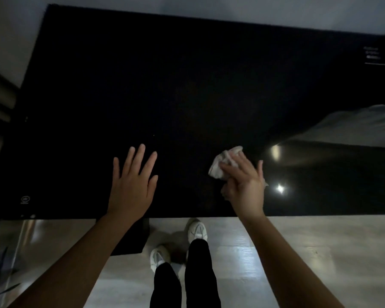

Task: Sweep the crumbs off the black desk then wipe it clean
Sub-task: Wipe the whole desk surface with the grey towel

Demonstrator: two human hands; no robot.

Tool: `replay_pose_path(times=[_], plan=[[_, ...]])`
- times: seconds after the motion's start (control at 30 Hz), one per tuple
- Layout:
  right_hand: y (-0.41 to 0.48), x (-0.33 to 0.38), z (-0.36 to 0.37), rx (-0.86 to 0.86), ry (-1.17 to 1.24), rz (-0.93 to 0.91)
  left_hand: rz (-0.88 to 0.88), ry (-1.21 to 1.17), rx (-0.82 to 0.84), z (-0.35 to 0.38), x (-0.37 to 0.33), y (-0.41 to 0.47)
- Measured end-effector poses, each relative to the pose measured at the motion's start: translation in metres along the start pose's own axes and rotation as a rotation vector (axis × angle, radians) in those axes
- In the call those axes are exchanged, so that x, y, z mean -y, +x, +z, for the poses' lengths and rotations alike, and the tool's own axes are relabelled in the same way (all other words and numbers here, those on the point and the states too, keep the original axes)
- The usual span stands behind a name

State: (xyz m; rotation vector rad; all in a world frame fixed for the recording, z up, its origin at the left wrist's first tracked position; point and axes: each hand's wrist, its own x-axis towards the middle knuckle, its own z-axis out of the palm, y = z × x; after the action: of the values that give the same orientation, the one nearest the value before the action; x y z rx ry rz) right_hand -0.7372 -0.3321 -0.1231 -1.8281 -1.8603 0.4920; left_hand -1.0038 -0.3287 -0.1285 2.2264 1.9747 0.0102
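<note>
Overall light: your room was dim, and the black desk (187, 85) swallowed nearly all detail across its top.
Glare: you had two bright spots at the right of the frame, mirrored in the glossy desk beside your right hand (245, 185).
Floor: the pale floor (298, 252) at the lower right carried a soft sheen.
Blur: your white cloth (222, 163) was smeared, and small print at the upper right was unreadable.
Distortion: the desk's edges bowed toward the frame's corners.
Shadow: your forearms went dark at the bottom.
</note>
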Motion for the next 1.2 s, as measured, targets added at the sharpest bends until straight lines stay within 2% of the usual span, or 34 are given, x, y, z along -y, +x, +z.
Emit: replay_pose_path(times=[0.1, 0.2, 0.3, 0.37, 0.47, 0.53, 0.6, 0.7, 0.87, 0.93, 1.03, 1.2], plan=[[-0.010, 0.023, 0.015, -0.114, 0.009, 0.165, 0.017, -0.035, -0.017, 0.002, 0.005, -0.004], [-0.048, 0.048, 0.031, -0.016, 0.014, -0.013, 0.025, -0.066, -0.034, 0.003, 0.005, -0.005], [-0.061, 0.028, 0.017, 0.058, -0.004, -0.140, 0.030, -0.072, -0.030, 0.004, 0.008, -0.005], [-0.057, 0.003, -0.001, -0.015, -0.053, -0.034, 0.028, -0.078, -0.032, 0.005, 0.009, -0.005], [-0.049, -0.018, -0.016, -0.193, -0.089, 0.286, 0.027, -0.080, -0.038, 0.005, 0.009, -0.005], [-0.044, -0.005, -0.012, -0.310, -0.086, 0.482, 0.024, -0.099, -0.038, 0.004, 0.008, -0.006], [-0.043, 0.014, 0.000, -0.377, -0.054, 0.566, 0.023, -0.121, -0.044, 0.002, 0.008, -0.006], [-0.056, 0.050, 0.029, -0.337, -0.070, 0.423, 0.024, -0.159, -0.057, 0.001, 0.007, -0.006], [-0.074, 0.124, 0.083, -0.027, -0.026, 0.027, 0.035, -0.358, -0.076, -0.004, 0.012, -0.004], [-0.070, 0.124, 0.085, 0.062, 0.002, -0.072, 0.041, -0.464, -0.064, -0.006, 0.019, -0.004], [-0.058, 0.104, 0.074, 0.136, -0.047, -0.221, 0.054, -0.485, -0.084, -0.005, 0.030, -0.004], [-0.011, 0.083, 0.061, 0.157, -0.059, -0.249, 0.043, -0.378, -0.143, -0.008, 0.034, 0.008]])
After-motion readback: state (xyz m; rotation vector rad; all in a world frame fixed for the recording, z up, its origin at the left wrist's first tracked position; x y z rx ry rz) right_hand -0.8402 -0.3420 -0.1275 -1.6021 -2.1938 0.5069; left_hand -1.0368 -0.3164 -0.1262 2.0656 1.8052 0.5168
